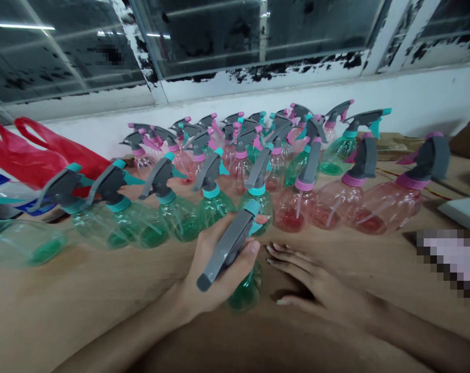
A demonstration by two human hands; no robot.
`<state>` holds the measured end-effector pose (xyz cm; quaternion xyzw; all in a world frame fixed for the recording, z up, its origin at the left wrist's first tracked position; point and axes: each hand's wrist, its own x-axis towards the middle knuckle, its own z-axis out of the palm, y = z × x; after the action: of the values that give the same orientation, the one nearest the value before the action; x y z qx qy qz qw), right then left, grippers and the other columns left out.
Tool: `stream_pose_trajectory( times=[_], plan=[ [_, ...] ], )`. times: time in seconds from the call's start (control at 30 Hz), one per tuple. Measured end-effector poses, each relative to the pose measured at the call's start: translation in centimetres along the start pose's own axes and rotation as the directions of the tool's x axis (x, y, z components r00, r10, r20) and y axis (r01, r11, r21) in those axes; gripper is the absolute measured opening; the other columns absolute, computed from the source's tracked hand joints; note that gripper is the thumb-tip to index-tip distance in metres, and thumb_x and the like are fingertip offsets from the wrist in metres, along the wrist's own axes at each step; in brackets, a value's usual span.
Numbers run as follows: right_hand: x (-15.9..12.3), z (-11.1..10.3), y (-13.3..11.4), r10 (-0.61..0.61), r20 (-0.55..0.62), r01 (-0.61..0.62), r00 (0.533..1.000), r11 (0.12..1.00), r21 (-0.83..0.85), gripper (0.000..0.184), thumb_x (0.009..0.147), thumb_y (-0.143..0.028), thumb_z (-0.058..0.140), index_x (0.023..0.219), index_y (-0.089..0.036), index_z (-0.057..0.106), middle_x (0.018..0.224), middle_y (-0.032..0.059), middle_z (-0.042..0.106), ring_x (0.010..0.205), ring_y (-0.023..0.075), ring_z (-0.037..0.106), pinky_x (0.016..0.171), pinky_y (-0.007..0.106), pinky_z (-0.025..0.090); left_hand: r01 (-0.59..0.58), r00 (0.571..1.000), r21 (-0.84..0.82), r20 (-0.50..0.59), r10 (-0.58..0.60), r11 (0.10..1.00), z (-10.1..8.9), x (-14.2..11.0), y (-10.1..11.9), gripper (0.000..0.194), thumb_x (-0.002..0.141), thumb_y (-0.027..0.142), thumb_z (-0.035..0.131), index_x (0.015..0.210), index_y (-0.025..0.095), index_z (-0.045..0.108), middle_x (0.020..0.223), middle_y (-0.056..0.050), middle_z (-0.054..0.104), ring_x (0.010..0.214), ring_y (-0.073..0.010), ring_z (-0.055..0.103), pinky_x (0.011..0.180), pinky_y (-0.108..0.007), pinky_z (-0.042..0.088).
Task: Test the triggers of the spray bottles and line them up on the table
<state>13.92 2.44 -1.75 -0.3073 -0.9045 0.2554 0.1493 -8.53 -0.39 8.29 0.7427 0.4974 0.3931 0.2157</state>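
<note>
My left hand [214,269] is wrapped round the neck of a spray bottle [246,290] with a green clear body, a grey head and a turquoise nozzle. The bottle stands upright near the table's front, its neck hidden by my fingers. To its right, my right hand [310,280] rests with fingers stretched out, palm down at the tabletop, holding nothing. Just beyond my hands runs a row of similar bottles: green ones [182,220] with turquoise collars to the left and middle, pink ones [293,212] with pink collars to the right.
More pink and green spray bottles [240,168] crowd together behind the front row, before a white wall [421,96] and windows. At the left lies a red plastic bag [52,155]. A cardboard box [398,147] and a white object [464,211] are at the right of the wooden table [114,290].
</note>
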Motion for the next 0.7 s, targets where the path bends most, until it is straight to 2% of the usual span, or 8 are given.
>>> stream_pose_trajectory(
  times=[0.2, 0.37, 0.53, 0.7],
  plan=[
    [0.04, -0.15, -0.15, 0.015, 0.023, -0.014, 1.0, 0.999, -0.033, 0.062, 0.087, -0.052, 0.049, 0.141, -0.026, 0.033, 0.148, 0.0032, 0.033, 0.136, 0.0231, 0.027, 0.111, 0.045, 0.027, 0.012, 1.0, -0.017, -0.008, -0.012, 1.0, 0.03, 0.11, 0.03, 0.026, 0.084, 0.033, 0.05, 0.107, 0.025, 0.058, 0.06, 0.003, 0.054, 0.047, -0.0138, 0.048, 0.048, -0.026, 0.047],
    [0.05, -0.16, -0.03, 0.011, 0.049, -0.008, 0.999, 0.998, -0.059, 0.063, 0.087, -0.053, 0.047, 0.141, -0.025, 0.032, 0.149, 0.0029, 0.031, 0.136, 0.0222, 0.026, 0.11, 0.045, 0.027, -0.027, 0.999, -0.028, -0.031, 0.026, 0.999, -0.02, 0.14, 0.03, 0.023, 0.083, 0.031, 0.052, 0.104, 0.025, 0.058, 0.065, 0.002, 0.056, 0.052, -0.0142, 0.053, 0.051, -0.026, 0.049],
    [0.08, 0.0, 0.1, 0.006, 0.037, -0.004, 0.999, 0.998, -0.056, 0.063, 0.087, -0.053, 0.047, 0.141, -0.024, 0.032, 0.148, 0.0029, 0.031, 0.136, 0.0223, 0.026, 0.111, 0.045, 0.027, -0.016, 1.0, -0.02, -0.013, 0.016, 1.0, 0.0, 0.14, 0.08, 0.025, 0.083, 0.031, 0.051, 0.107, 0.025, 0.058, 0.063, 0.002, 0.055, 0.048, -0.0138, 0.05, 0.05, -0.026, 0.048],
    [0.03, -0.04, -0.12, 0.023, 0.025, -0.022, 0.999, 0.999, -0.041, 0.064, 0.087, -0.053, 0.048, 0.141, -0.025, 0.031, 0.148, 0.0029, 0.032, 0.136, 0.0226, 0.027, 0.111, 0.044, 0.027, -0.008, 1.0, -0.004, -0.02, 0.008, 1.0, -0.06, 0.07, 0.28, 0.026, 0.083, 0.03, 0.05, 0.107, 0.024, 0.058, 0.066, 0.002, 0.057, 0.052, -0.0137, 0.054, 0.052, -0.025, 0.049]
  ],
)
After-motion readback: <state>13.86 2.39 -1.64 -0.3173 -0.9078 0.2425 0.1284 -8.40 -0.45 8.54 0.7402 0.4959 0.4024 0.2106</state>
